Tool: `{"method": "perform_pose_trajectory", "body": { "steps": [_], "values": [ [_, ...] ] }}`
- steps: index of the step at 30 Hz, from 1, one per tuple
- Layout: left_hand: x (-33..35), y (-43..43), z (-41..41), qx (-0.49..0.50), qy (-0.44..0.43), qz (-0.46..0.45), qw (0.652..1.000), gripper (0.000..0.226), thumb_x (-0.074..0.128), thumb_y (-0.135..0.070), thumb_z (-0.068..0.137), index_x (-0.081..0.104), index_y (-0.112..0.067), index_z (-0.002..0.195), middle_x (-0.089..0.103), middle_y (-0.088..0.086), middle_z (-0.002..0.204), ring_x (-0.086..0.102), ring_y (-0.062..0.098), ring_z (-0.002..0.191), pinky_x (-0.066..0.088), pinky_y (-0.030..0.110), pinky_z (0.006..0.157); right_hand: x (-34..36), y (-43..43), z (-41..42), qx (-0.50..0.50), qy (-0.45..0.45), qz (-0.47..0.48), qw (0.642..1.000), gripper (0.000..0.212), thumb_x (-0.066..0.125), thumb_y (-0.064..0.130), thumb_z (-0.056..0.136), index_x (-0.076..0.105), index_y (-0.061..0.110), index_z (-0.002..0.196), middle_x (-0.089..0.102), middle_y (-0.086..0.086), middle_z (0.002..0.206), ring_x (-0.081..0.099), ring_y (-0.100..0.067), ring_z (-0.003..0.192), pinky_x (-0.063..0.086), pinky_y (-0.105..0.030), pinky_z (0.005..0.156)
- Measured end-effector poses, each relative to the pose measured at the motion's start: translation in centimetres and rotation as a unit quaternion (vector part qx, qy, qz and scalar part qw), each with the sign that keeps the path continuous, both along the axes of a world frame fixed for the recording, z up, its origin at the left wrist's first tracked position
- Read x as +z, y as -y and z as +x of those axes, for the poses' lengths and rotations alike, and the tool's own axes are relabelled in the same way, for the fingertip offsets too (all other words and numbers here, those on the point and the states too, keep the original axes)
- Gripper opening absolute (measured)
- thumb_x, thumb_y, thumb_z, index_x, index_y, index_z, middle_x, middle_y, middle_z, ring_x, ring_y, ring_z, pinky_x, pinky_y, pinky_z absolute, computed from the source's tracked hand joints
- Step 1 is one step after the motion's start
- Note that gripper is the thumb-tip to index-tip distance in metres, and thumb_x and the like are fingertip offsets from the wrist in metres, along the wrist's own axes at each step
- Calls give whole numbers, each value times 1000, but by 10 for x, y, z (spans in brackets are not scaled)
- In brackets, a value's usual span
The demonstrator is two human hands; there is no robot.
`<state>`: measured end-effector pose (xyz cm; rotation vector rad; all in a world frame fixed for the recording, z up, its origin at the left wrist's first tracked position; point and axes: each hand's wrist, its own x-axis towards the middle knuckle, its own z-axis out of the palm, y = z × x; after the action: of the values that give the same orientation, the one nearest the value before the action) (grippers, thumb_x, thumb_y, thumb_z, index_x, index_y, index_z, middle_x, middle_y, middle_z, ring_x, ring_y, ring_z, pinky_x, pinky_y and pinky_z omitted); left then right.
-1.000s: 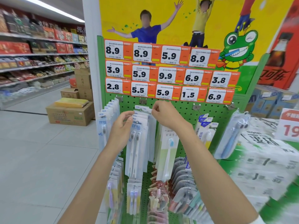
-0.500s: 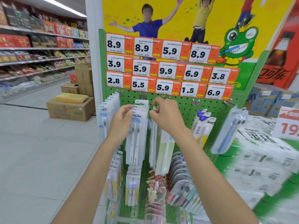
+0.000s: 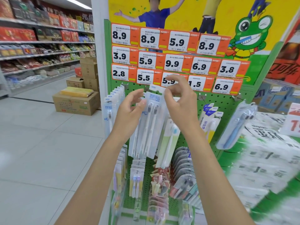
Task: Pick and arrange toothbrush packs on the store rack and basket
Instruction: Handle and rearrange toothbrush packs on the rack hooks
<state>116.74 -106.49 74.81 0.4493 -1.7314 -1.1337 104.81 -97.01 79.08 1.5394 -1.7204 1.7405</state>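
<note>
A white twin toothbrush pack (image 3: 148, 125) hangs tilted at the front of a row on the green pegboard rack (image 3: 227, 101). My left hand (image 3: 129, 112) is at the pack's left edge, fingers spread and loosely bent, fingertips brushing it. My right hand (image 3: 180, 99) hovers at the pack's white header, fingers loosely curled apart, with the thumb tip touching the header's right end. Neither hand clearly pinches the pack. More toothbrush packs (image 3: 113, 108) hang to the left, and a green single-brush pack (image 3: 168, 143) hangs just behind to the right.
Orange price tags (image 3: 146, 61) cover the top of the rack. Lower hooks carry small brush packs (image 3: 136, 181) and grey packs (image 3: 183, 169). Wrapped tissue bundles (image 3: 263, 153) are stacked at the right. Cardboard boxes (image 3: 76, 103) sit on the tiled floor at the left, before the snack shelves (image 3: 40, 51).
Both hands have loosened and spread apart. My left hand let go of the pack's edge and my right hand's fingers lifted off the hook area. The view moved closer to the rack.
</note>
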Motion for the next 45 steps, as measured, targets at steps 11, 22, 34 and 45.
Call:
{"method": "perform_pose_trajectory", "body": {
  "steps": [11, 22, 34, 45],
  "values": [
    [2, -8, 2, -79, -103, 236, 963, 18, 57, -14, 97, 67, -17, 111, 74, 3, 106, 67, 16, 93, 53, 35, 82, -10, 9, 10, 74, 126, 29, 989, 36, 56, 23, 99, 54, -4, 75, 35, 7, 58, 29, -6, 55, 24, -25, 53],
    [-3, -16, 9, -66, -171, 330, 926, 20, 58, -11, 96, 66, -10, 114, 75, 3, 99, 70, 10, 83, 57, 26, 77, -50, -9, 26, 126, 191, 106, 968, 24, 55, 24, 100, 65, 7, 85, 51, 10, 56, 41, -3, 55, 35, -20, 55],
    [-28, -29, 19, -43, -55, 248, 966, 25, 66, 0, 88, 69, -19, 102, 77, -1, 94, 71, 18, 87, 56, 42, 88, -81, -27, 18, 163, 299, 135, 930, 26, 54, 24, 101, 69, 3, 99, 69, -25, 96, 65, -23, 79, 57, -46, 73],
    [-30, -32, 25, 34, -163, 303, 938, 26, 72, -2, 84, 68, -16, 105, 76, 4, 94, 71, 13, 83, 56, 25, 76, -96, -35, 26, 268, 274, 202, 901, 21, 59, 21, 97, 69, 33, 110, 68, -29, 103, 49, -64, 98, 48, -67, 89]
  ]
}}
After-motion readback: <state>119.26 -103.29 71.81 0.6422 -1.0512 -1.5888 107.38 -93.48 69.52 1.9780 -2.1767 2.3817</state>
